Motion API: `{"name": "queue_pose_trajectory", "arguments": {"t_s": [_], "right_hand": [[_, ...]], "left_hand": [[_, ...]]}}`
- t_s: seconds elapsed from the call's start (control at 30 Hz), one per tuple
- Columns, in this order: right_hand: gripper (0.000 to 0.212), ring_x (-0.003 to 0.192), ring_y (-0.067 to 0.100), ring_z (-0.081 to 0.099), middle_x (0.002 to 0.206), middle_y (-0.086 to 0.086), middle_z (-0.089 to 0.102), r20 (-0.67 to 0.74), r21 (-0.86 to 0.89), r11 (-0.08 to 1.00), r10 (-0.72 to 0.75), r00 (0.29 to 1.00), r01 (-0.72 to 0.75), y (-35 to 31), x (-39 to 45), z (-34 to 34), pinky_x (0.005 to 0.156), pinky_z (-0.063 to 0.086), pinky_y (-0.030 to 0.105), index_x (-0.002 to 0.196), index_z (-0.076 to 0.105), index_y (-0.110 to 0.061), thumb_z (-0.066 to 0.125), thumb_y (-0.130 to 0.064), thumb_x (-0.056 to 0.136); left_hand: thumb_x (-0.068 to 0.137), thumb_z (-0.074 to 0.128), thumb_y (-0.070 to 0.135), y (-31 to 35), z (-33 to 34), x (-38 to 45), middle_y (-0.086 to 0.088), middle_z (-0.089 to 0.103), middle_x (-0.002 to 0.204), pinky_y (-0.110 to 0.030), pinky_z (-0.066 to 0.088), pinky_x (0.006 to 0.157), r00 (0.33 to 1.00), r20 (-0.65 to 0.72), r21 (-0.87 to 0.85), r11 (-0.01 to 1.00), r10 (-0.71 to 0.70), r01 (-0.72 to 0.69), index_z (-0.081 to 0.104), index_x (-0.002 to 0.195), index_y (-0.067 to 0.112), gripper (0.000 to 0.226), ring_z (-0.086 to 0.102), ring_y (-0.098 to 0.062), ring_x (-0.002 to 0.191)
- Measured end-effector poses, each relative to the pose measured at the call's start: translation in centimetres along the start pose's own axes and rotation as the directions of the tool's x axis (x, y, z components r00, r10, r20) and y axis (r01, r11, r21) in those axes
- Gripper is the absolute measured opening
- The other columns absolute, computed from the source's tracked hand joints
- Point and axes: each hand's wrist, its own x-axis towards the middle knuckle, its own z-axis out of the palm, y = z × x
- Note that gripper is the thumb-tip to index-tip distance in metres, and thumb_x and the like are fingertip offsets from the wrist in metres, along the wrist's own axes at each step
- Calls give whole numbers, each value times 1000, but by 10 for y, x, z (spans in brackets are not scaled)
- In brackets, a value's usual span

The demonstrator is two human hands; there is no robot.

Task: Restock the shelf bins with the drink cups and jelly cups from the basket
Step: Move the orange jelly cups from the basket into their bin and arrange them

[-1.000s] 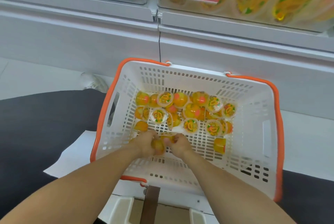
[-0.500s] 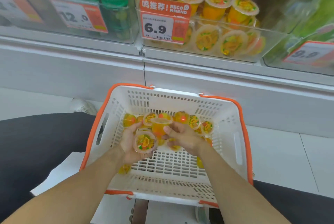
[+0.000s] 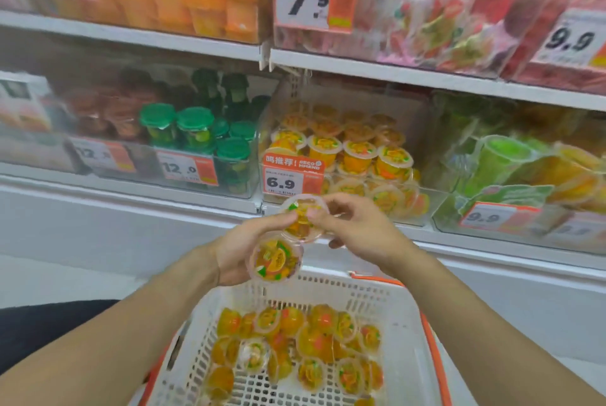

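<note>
You have two orange jelly cups lifted above the basket (image 3: 406, 333), in front of the lower shelf. Your left hand (image 3: 237, 250) curls around the nearer jelly cup (image 3: 274, 261), its printed lid facing you, while its fingertips also pinch the edge of the farther jelly cup (image 3: 303, 218). Your right hand (image 3: 357, 228) pinches that farther cup from the other side, so it hangs between both hands.

The risk lies in that shared pinch — the cup is held only by fingertips at its rim, and if either hand lets go early it will likely drop back into the basket or onto the floor. Your left hand is doing double duty, so opening it to free one cup could loosen the other. The clear bin of orange jelly cups (image 3: 357, 156) behind the 6.9 price tag (image 3: 292, 176) already looks heaped near its front wall; a cup set on top carelessly may roll out over the edge.

Many more jelly cups (image 3: 308, 346) lie loose on the floor of the white basket with its orange rim, near you. Left of the target bin stand green-lidded drink cups (image 3: 196, 133); to the right, a bin of green and yellow cups (image 3: 511, 169). The upper shelf (image 3: 426, 73) carries orange and pink packaged goods, blurred.
</note>
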Motion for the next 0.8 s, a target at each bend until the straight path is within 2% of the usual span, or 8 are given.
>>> {"name": "queue_pose_trajectory", "arguments": {"t_s": [0.07,0.2,0.27,0.33,0.4,0.5,0.67,0.8], "right_hand": [[13,71,0,63,83,-6,73,-91,-51,993,-113,989,109,-15,4,-5,64,51,22,96,76,-19,76,-28,87],[5,62,10,65,73,-3,74,-259,-55,976,-219,941,212,-34,16,-12,64,57,37,84,75,-23,80,-23,83],[11,67,17,69,73,-5,73,-348,-78,965,-260,901,248,-40,20,-16,67,61,43,80,72,-28,78,-21,85],[8,72,13,69,79,-9,73,-449,-165,943,-333,830,289,-44,26,-26,68,61,39,84,72,-29,77,-23,86],[7,77,6,66,85,-11,71,-562,-262,913,-409,719,314,-45,37,-39,71,57,28,86,70,-28,76,-24,87],[14,83,2,60,88,-12,64,-596,-415,863,-498,630,289,-41,57,-49,73,44,15,82,64,-30,73,-22,89],[14,84,2,58,87,-8,60,-453,-509,811,-538,711,289,-23,83,-41,64,42,8,80,65,-24,73,-16,88],[9,81,3,58,87,-11,60,-339,-534,811,-464,818,239,-16,96,-36,65,40,12,84,67,-26,72,-20,90]], "left_hand": [[95,53,35,24,9,-7,-6,73,90,-31,53,70,999,-13,87,996,39,-38,64,124,16,37,66,-15,70],[99,46,30,66,17,-17,0,71,120,-23,55,79,993,6,239,964,118,-116,59,128,23,32,70,-9,98],[97,46,35,79,18,-15,3,72,117,-21,55,81,993,10,280,953,117,-115,61,124,26,32,69,-9,103],[90,50,46,87,12,-6,5,74,105,-23,55,78,998,-34,364,931,57,-41,70,112,21,39,69,-9,95],[84,55,54,87,-1,8,2,73,105,-29,55,83,998,-69,423,905,-11,39,77,100,14,47,68,-14,94],[91,57,41,75,-15,30,-3,75,103,-34,53,91,989,-137,417,903,-51,104,80,82,14,36,66,-15,92],[98,52,26,61,-34,44,-1,75,94,-28,55,81,976,-183,398,899,-118,183,73,91,9,28,67,-12,84],[93,57,25,55,-42,54,-11,74,98,-38,55,85,965,-249,319,933,-84,164,68,102,8,22,68,-16,79]]}}
